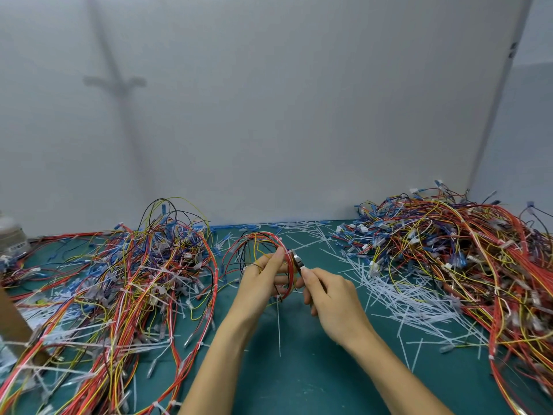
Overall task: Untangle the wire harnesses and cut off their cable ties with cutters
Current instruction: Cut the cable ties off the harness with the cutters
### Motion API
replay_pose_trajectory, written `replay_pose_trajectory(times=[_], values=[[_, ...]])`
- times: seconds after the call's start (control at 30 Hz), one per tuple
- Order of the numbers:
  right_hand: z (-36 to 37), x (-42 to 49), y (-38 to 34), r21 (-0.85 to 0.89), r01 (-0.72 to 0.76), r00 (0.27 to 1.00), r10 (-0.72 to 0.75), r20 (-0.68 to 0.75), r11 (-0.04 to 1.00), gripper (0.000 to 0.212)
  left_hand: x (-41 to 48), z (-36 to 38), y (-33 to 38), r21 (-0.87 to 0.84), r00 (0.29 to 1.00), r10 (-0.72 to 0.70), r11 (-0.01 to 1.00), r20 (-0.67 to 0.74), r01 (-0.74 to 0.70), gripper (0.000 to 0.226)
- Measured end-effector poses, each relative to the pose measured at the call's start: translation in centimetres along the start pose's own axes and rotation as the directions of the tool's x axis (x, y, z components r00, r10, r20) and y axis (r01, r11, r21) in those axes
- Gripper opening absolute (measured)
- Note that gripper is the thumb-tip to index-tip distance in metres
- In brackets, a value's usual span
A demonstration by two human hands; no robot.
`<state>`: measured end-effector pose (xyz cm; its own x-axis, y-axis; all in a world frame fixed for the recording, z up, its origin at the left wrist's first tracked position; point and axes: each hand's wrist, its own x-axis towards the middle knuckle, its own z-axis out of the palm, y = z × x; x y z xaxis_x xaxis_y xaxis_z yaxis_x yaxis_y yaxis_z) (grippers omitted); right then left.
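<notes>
One small coil of wire harness (pixel 289 278) is what's being worked on here; mostly thin red strands with a bit of yellow and black, bent into a rough hoop, held up just above the mat. The left hand (pixel 263 280) has it pinched, thumb and fingers curled onto the near side of the hoop; the right hand (pixel 329 298) is wrapped around the handles of the cutters (pixel 297 261), so both hands are full. The shiny metal head of the cutters sits right against the red strands, on the right edge of the coil just above the pinch; can't tell if the blades are closed or not, too small and a bit blurry. Straight below the grip a long, stiff white cable tie (pixel 279 324) hangs off the bottom of the coil, thin as a straw.

Left of the grip there's a big messy heap of harnesses (pixel 134 280); red, yellow, blue and black wire, glossy, looping everywhere, with white ties around the bundles. Right of the grip, close in, a scatter of loose white tie offcuts (pixel 398 301) lies like pick-up sticks; beyond that another heap of wires (pixel 449 259), redder and piled higher. Everything lies on a smooth teal-green mat (pixel 299 369); a plain matte grey wall (pixel 269 115) stands behind it.
</notes>
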<state>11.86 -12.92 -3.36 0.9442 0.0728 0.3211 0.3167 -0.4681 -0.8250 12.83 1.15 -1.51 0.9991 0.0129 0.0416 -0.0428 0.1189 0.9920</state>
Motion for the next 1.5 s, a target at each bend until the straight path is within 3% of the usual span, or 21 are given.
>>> replay_pose_trajectory(times=[0.17,0.23,0.33,0.47,0.57,0.77,1.0,1.17,1.33,1.5], values=[[0.0,0.1,0.2,0.052,-0.047,0.999,0.047,-0.014,0.998,0.039,0.4,-0.7,-0.3,0.063,0.997,-0.031,0.997,-0.078,0.036,0.052],[0.0,0.2,0.3,0.070,-0.067,0.998,0.068,-0.014,0.995,0.039,0.5,-1.2,-0.3,0.063,0.995,-0.021,0.998,-0.096,0.027,0.048],[0.0,0.3,0.4,0.100,-0.087,0.996,0.089,-0.016,0.991,0.040,0.6,-1.8,-0.3,0.042,0.998,-0.060,0.997,-0.022,0.061,0.037],[0.1,0.3,0.4,0.132,-0.107,0.993,0.111,-0.026,0.985,0.040,0.7,-2.5,-0.5,0.137,0.985,-0.125,0.985,0.117,0.108,0.023],[0.0,0.3,0.5,0.147,-0.120,0.992,0.125,-0.028,0.982,0.040,0.6,-2.7,-0.5,0.208,0.981,-0.091,0.977,0.169,0.055,0.014],[-0.1,0.4,0.5,0.164,-0.132,0.990,0.139,-0.031,0.978,0.040,0.0,-2.5,-0.9,0.169,0.964,-0.015,0.985,0.265,-0.031,0.010],[-0.1,0.3,0.3,0.132,-0.138,0.990,0.141,-0.013,0.982,0.041,0.3,-1.7,-1.0,0.211,0.977,0.178,0.957,0.119,-0.200,0.006],[-0.1,0.2,0.2,0.122,-0.139,0.990,0.141,-0.014,0.983,0.042,0.3,-1.4,-1.0,0.169,0.970,0.239,0.955,0.051,-0.244,0.008],[0.0,0.2,0.2,0.110,-0.147,0.989,0.149,-0.012,0.983,0.043,0.5,-1.2,-1.0,0.097,0.965,0.260,0.962,-0.043,-0.255,0.010],[-0.1,0.2,0.3,0.108,-0.159,0.987,0.160,-0.004,0.981,0.043,0.4,-0.5,-1.2,0.142,0.975,0.209,0.970,-0.077,-0.197,0.021]])
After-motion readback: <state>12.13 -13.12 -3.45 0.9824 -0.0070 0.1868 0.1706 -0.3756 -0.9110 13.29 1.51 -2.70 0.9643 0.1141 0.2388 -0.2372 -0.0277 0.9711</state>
